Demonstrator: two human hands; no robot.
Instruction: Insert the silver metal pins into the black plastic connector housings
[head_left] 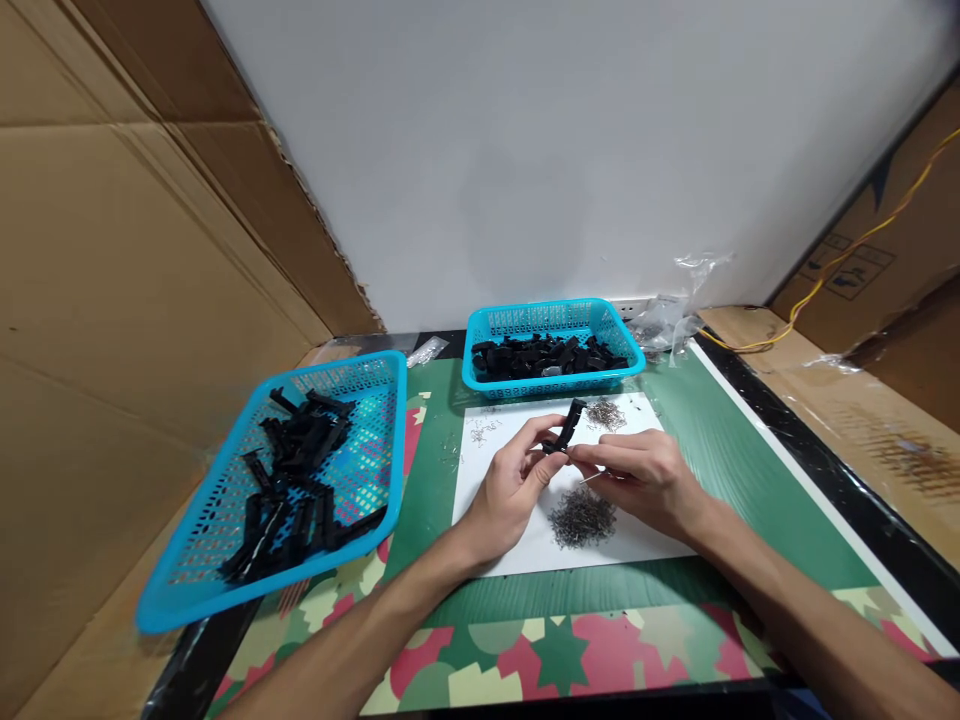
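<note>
My left hand (514, 482) grips a black plastic part (571, 424), a long narrow piece tilted upward above a white sheet (510, 556). Close against its lower end, the fingers of my right hand (643, 470) are pinched together. A thin, light metal rod (592, 478) sticks out from under those fingers; whether a small piece is also in the pinch is hidden. Just below both hands lies a dark pile of small metal pieces (583, 518). Behind my right fingers sits a smaller pile of similar metal bits (605, 414).
On the left, a blue basket (400, 430) holds several long black parts. Another blue basket (553, 385) with many black pieces stands at the back near the wall. Clear plastic bags (666, 322) and a yellow cable (806, 305) are at the back right. Cardboard (150, 300) rises at left.
</note>
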